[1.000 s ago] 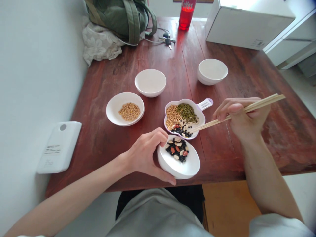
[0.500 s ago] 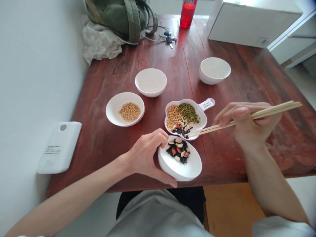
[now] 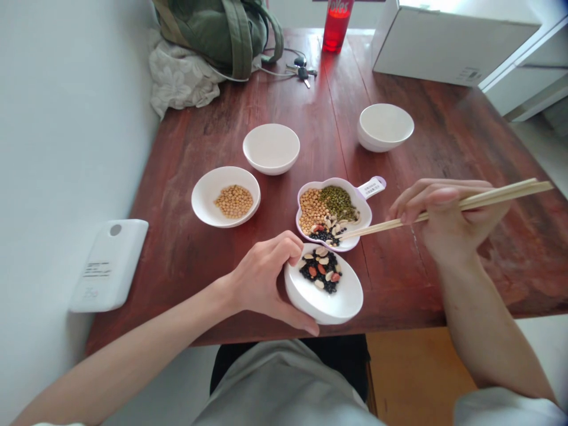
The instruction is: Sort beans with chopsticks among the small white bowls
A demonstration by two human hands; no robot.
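Observation:
My left hand (image 3: pixel 275 278) is closed round the left side of a white bowl (image 3: pixel 341 302), tilted at the table's front edge. Inside it lie black beans (image 3: pixel 327 283) mixed with pale and reddish peanuts. Touching or nearly touching its far rim is a flower-shaped dish (image 3: pixel 364 219) with a purple edge and a handle. Yellow soybeans (image 3: pixel 312 207), green mung beans (image 3: pixel 338 201) and a mix of black beans and peanuts lie in that dish. My right hand (image 3: pixel 457 219) grips a pair of chopsticks (image 3: pixel 377 228), their tips among the black beans in the dish.
A white bowl (image 3: pixel 202 198) of soybeans stands left of the dish. Two more white bowls, one (image 3: pixel 271 148) behind it and another (image 3: pixel 385 125) at the back right, show bare insides. Farther off are a green bag (image 3: pixel 199 29), keys (image 3: pixel 303 73), a red bottle (image 3: pixel 337 29) and a white box (image 3: pixel 452 44).
The chopsticks have shifted slightly to the right with my right hand, and their tips are now closer together. My left hand and the bowl stay in place.

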